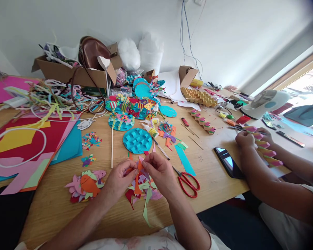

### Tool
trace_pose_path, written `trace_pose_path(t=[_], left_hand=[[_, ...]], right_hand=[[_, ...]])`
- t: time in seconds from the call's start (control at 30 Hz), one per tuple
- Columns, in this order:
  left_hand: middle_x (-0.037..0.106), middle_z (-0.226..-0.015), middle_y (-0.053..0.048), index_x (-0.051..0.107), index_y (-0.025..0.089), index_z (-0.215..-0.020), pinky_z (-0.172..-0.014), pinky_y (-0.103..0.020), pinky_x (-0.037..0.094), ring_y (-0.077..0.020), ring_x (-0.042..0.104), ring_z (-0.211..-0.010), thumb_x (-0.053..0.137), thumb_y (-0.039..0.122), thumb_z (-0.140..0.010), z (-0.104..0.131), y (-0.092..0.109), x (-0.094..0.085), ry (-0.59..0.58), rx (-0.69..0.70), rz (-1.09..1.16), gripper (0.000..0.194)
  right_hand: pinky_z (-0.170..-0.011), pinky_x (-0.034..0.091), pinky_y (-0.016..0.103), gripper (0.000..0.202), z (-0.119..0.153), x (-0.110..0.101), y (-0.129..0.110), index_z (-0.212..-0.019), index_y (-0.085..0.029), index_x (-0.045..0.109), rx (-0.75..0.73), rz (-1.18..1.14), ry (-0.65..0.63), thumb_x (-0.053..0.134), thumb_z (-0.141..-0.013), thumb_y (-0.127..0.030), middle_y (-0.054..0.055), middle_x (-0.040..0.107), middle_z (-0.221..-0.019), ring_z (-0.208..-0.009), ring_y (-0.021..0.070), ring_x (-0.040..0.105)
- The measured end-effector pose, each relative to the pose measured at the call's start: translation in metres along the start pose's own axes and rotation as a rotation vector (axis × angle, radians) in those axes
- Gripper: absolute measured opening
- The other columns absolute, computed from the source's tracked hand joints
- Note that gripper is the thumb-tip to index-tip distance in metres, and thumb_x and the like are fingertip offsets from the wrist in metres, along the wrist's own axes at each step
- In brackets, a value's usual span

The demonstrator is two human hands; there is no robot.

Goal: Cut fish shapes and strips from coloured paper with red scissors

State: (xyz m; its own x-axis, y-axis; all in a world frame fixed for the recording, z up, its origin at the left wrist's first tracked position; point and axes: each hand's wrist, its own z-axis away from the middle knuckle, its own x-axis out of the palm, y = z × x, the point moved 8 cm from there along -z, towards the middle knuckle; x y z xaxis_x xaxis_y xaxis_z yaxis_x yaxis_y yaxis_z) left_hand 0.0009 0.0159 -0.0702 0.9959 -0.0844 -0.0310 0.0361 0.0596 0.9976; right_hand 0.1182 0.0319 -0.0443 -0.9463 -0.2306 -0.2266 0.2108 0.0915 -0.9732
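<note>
My left hand (122,176) and my right hand (158,170) meet over the front of the table, thumbs and fingers pinched on a small orange piece of paper (139,166). Its exact shape is partly hidden by the fingers. Beneath them lies a loose heap of paper scraps (147,194) in pink, green, red and orange. To the left is a pile of cut paper fish (90,185), an orange one on top. Red-handled scissors (189,184) rest right of my right hand. Beyond my hands sits a blue disc covered with curled paper scales (137,140).
A co-worker's hands (246,140) hold a pink and green egg-carton strip (266,152) at the right, near a phone (228,162). Coloured paper sheets (59,139) cover the left side. A cardboard box (70,74) and decorated blue discs (121,121) stand farther back.
</note>
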Motion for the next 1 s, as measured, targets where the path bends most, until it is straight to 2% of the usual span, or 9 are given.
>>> trace_pose_path(t=[0.17, 0.27, 0.37, 0.57, 0.67, 0.73, 0.8, 0.9, 1.0], left_hand=[[0.053, -0.06, 0.003, 0.056, 0.018, -0.069, -0.052, -0.021, 0.038, -0.0122, 0.047, -0.056, 0.051, 0.026, -0.073, 0.003, -0.005, 0.003, -0.043, -0.077, 0.012, 0.01], [0.05, -0.059, 0.004, 0.053, 0.019, -0.068, -0.053, -0.021, 0.037, -0.0117, 0.045, -0.056, 0.05, 0.026, -0.074, 0.004, -0.003, -0.003, -0.016, -0.061, -0.02, 0.01], [0.043, -0.057, 0.006, 0.048, 0.019, -0.062, -0.05, -0.02, 0.034, -0.0106, 0.041, -0.053, 0.05, 0.024, -0.073, 0.005, 0.001, -0.012, 0.063, -0.023, -0.063, 0.012], [0.048, -0.059, 0.006, 0.047, 0.021, -0.065, -0.05, -0.02, 0.039, -0.0111, 0.047, -0.053, 0.054, 0.022, -0.07, 0.003, -0.009, -0.014, 0.085, -0.055, -0.034, 0.008], [0.057, -0.071, 0.002, 0.051, 0.021, -0.076, -0.063, -0.024, 0.046, -0.0154, 0.057, -0.068, 0.057, 0.021, -0.069, 0.002, -0.012, -0.011, 0.089, -0.074, 0.079, 0.01], [0.061, -0.078, 0.0, 0.05, 0.022, -0.093, -0.067, -0.027, 0.047, -0.0174, 0.06, -0.075, 0.059, 0.021, -0.068, 0.003, -0.013, -0.009, 0.087, -0.107, 0.163, 0.026], [0.063, -0.082, -0.001, 0.046, 0.022, -0.106, -0.067, -0.028, 0.048, -0.0178, 0.061, -0.076, 0.058, 0.022, -0.07, 0.004, -0.014, -0.004, 0.059, -0.161, 0.244, 0.039], [0.066, -0.084, -0.002, 0.052, 0.019, -0.099, -0.068, -0.027, 0.048, -0.018, 0.063, -0.078, 0.059, 0.023, -0.07, 0.006, -0.012, 0.003, 0.027, -0.192, 0.324, 0.03], [0.069, -0.08, -0.002, 0.058, 0.018, -0.086, -0.068, -0.026, 0.047, -0.0178, 0.063, -0.076, 0.062, 0.022, -0.067, 0.006, -0.012, 0.007, 0.022, -0.211, 0.378, 0.019]], right_hand=[[-0.05, 0.036, 0.02, 0.012, -0.001, -0.012, 0.005, -0.073, -0.018, 0.049, 0.011, 0.014, -0.032, 0.051, -0.079, -0.029, -0.003, 0.053, -0.063, -0.055, 0.0096, 0.048], [-0.052, 0.035, 0.02, 0.01, 0.0, -0.026, 0.014, -0.075, -0.019, 0.051, 0.035, 0.349, -0.044, 0.049, -0.08, -0.028, -0.002, 0.055, -0.066, -0.058, 0.0105, 0.049], [-0.056, 0.033, 0.022, 0.005, 0.004, -0.031, 0.026, -0.075, -0.018, 0.056, 0.069, 0.713, -0.15, 0.051, -0.076, -0.018, 0.0, 0.058, -0.069, -0.063, 0.0121, 0.05], [-0.06, 0.033, 0.022, 0.021, 0.013, -0.021, 0.034, -0.088, -0.019, 0.062, 0.107, 0.835, -0.299, 0.055, -0.07, -0.012, 0.003, 0.06, -0.084, -0.071, 0.0136, 0.053], [-0.06, 0.033, 0.022, 0.01, 0.012, -0.024, 0.024, -0.083, -0.017, 0.061, 0.082, 0.782, -0.21, 0.053, -0.078, -0.019, 0.003, 0.058, -0.081, -0.071, 0.0135, 0.052], [-0.059, 0.034, 0.022, 0.013, 0.012, -0.026, 0.015, -0.077, -0.017, 0.059, 0.049, 0.64, -0.147, 0.05, -0.082, -0.025, 0.002, 0.058, -0.075, -0.068, 0.0129, 0.051], [-0.056, 0.034, 0.021, 0.02, 0.014, -0.02, 0.011, -0.078, -0.017, 0.058, 0.054, 0.436, -0.176, 0.046, -0.085, -0.032, 0.0, 0.057, -0.07, -0.064, 0.0119, 0.05], [-0.052, 0.035, 0.019, 0.026, 0.018, -0.001, 0.009, -0.09, -0.018, 0.055, 0.088, 0.159, -0.278, 0.039, -0.088, -0.039, 0.0, 0.056, -0.073, -0.061, 0.0104, 0.049], [-0.05, 0.033, 0.019, 0.014, 0.013, 0.005, 0.007, -0.081, -0.018, 0.052, 0.067, 0.192, -0.205, 0.046, -0.085, -0.03, -0.002, 0.053, -0.068, -0.057, 0.0094, 0.047]])
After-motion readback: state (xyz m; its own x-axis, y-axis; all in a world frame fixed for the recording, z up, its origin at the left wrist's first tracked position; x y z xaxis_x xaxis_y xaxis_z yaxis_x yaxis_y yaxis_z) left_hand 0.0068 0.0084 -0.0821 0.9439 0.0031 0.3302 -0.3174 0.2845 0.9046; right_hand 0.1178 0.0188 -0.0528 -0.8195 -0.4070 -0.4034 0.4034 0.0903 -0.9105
